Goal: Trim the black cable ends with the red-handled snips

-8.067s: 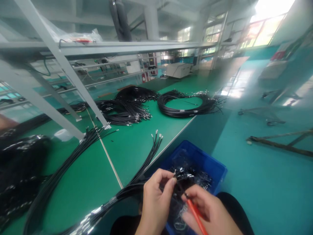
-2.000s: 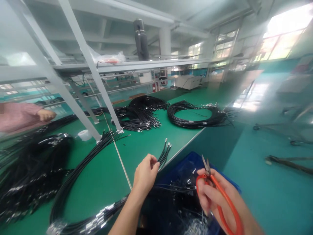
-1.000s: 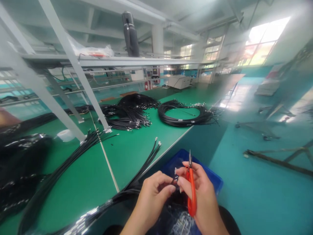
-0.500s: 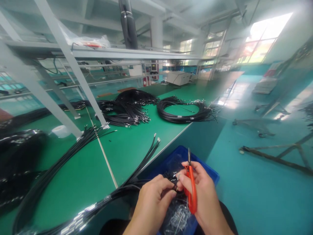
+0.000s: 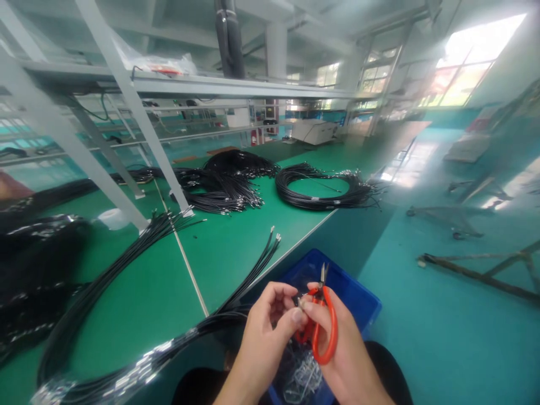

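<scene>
Red-handled scissors (image 5: 333, 320) sit in the person's right hand (image 5: 345, 334), that hand's fingers wrapped around the grips, the blades standing slightly apart and aimed toward twelve o'clock. From where I stand, both forearms reach up out of the lower edge, the left from about seven o'clock and the right from about five, and the hands come together over a blue bin (image 5: 373, 306). The left hand (image 5: 268, 329) is curled, its thumb and forefinger bent inward toward the right hand's thumb. A small pale-tipped piece (image 5: 300, 302) shows right where the fingertips gather; it is so tiny and half covered that I can't tell whether the left fingers grip it or merely lie against it. The scissors are just beside it, at three o'clock from the left fingertips. Below, toward six o'clock, tangled whitish scraps (image 5: 306, 374) lie in the bin.

On the green surface (image 5: 230, 259), a loop of black cables (image 5: 110, 268) sweeps around at nine o'clock from the hands, with one set of silver-tipped ends (image 5: 264, 256) pointing away at eleven. Farther off, at twelve, rests a round cable coil (image 5: 314, 202).
</scene>
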Available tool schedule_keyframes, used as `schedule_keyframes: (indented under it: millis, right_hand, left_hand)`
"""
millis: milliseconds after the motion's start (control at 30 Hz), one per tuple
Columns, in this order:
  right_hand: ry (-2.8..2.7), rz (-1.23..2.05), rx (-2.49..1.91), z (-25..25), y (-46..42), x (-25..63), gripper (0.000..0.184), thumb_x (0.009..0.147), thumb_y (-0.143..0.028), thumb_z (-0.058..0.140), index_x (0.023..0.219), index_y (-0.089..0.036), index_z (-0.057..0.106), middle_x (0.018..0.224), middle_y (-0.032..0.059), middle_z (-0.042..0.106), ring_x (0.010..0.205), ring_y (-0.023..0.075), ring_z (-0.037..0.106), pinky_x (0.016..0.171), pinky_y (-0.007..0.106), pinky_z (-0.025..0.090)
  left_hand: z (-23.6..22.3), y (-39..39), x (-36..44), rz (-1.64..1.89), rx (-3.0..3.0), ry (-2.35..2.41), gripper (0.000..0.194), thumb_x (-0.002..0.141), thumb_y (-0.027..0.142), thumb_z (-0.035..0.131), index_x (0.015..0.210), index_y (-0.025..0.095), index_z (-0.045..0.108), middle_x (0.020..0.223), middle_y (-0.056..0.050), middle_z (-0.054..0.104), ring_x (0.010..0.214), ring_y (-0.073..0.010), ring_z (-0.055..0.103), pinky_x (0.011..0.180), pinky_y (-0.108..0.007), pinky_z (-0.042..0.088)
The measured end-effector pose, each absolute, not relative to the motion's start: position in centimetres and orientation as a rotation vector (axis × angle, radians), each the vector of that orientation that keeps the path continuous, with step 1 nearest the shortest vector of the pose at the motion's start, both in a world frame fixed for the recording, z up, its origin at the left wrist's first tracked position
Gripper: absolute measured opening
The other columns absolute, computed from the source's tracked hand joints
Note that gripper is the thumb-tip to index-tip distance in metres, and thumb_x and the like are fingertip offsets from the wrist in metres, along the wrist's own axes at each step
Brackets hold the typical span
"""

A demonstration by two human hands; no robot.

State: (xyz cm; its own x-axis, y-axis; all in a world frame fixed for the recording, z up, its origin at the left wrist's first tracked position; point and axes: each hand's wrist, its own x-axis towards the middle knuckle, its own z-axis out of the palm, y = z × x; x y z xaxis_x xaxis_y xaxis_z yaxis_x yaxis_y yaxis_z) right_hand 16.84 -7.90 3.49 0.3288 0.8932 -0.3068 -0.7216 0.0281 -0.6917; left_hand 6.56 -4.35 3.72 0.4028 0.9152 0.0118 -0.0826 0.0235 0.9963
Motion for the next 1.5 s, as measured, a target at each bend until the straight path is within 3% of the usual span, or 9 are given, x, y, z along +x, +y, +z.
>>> schedule_keyframes:
  millis: [200,367,667,800,900,1033,1233,1333,1500]
  right_hand:
    - [-0.249,1.267,-0.877,4.1,-8.4,15.9,0.032,0.069,-0.018,0.069,0.095,-0.021,0.050,0.062,-0.0049,0.057,0.053,0.0113,0.053,0.050,0.022,0.042]
    - [-0.296,1.310,-0.810,3.8,-8.4,16.6,0.028,0.070,-0.017,0.068,0.091,-0.021,0.051,0.063,-0.0042,0.059,0.053,0.0112,0.054,0.051,0.021,0.043]
    - [-0.243,1.348,-0.748,3.7,-8.3,16.9,0.016,0.078,-0.013,0.061,0.091,-0.020,0.055,0.063,-0.0028,0.058,0.058,0.0110,0.055,0.054,0.020,0.045]
    - [-0.169,1.372,-0.702,3.6,-8.1,16.9,0.016,0.076,-0.009,0.062,0.088,-0.018,0.057,0.067,-0.0022,0.059,0.059,0.0099,0.055,0.057,0.020,0.046]
    - [-0.151,1.370,-0.694,3.6,-7.9,16.8,0.017,0.076,-0.010,0.063,0.089,-0.019,0.057,0.069,-0.0019,0.060,0.060,0.0103,0.056,0.059,0.021,0.047]
    - [-0.151,1.383,-0.682,3.9,-7.7,16.5,0.016,0.075,-0.012,0.065,0.088,-0.020,0.058,0.065,-0.0016,0.061,0.060,0.0116,0.056,0.058,0.021,0.047]
    - [-0.161,1.366,-0.731,4.4,-7.6,16.1,0.014,0.074,-0.014,0.064,0.085,-0.019,0.057,0.058,-0.0018,0.060,0.054,0.0114,0.052,0.051,0.021,0.043]
    - [-0.228,1.367,-0.777,4.4,-7.5,16.2,0.014,0.076,-0.017,0.062,0.088,-0.020,0.055,0.051,-0.0049,0.054,0.048,0.0105,0.047,0.046,0.020,0.038]
    - [-0.360,1.146,-0.943,4.5,-7.2,16.7,0.028,0.072,-0.018,0.069,0.096,-0.020,0.054,0.072,-0.0024,0.064,0.047,0.0049,0.043,0.047,0.017,0.035]
  left_hand:
    - [4.2,-3.9,6.8,0.959,1.131,0.781,0.015,0.075,0.023,0.066,0.067,0.013,0.058,0.053,0.001,0.058,0.049,-0.0104,0.051,0.051,-0.022,0.042]
    - [4.5,-3.8,6.0,0.925,1.076,0.652,0.011,0.078,0.019,0.063,0.070,0.012,0.064,0.060,-0.001,0.063,0.056,-0.0107,0.054,0.057,-0.022,0.043]
    - [4.0,-3.6,6.3,0.907,1.076,0.597,0.011,0.078,0.021,0.062,0.072,0.015,0.055,0.065,0.001,0.059,0.058,-0.0113,0.053,0.059,-0.023,0.043]
    - [4.3,-3.4,5.5,1.019,1.452,0.910,0.004,0.082,0.018,0.054,0.079,0.018,0.056,0.076,-0.001,0.059,0.068,-0.0138,0.054,0.067,-0.025,0.044]
    - [4.7,-3.5,5.1,1.085,1.951,1.066,0.017,0.084,0.014,0.050,0.095,0.021,0.060,0.091,-0.004,0.061,0.079,-0.0161,0.057,0.073,-0.026,0.044]
    - [5.0,-3.7,5.0,1.056,2.294,1.092,0.021,0.085,0.014,0.047,0.083,0.022,0.067,0.097,-0.007,0.062,0.082,-0.0180,0.058,0.073,-0.027,0.043]
    - [4.6,-4.1,5.0,0.915,1.673,0.985,0.011,0.080,0.015,0.055,0.086,0.021,0.062,0.079,-0.001,0.065,0.069,-0.0162,0.060,0.064,-0.024,0.046]
    - [4.1,-4.3,5.2,0.908,1.403,0.867,0.003,0.078,0.018,0.060,0.075,0.018,0.059,0.068,0.001,0.063,0.061,-0.0139,0.057,0.060,-0.023,0.045]
    - [3.2,-3.9,5.1,0.921,1.331,0.877,0.011,0.077,0.021,0.064,0.070,0.014,0.059,0.062,0.003,0.053,0.056,-0.0089,0.044,0.054,-0.018,0.036]
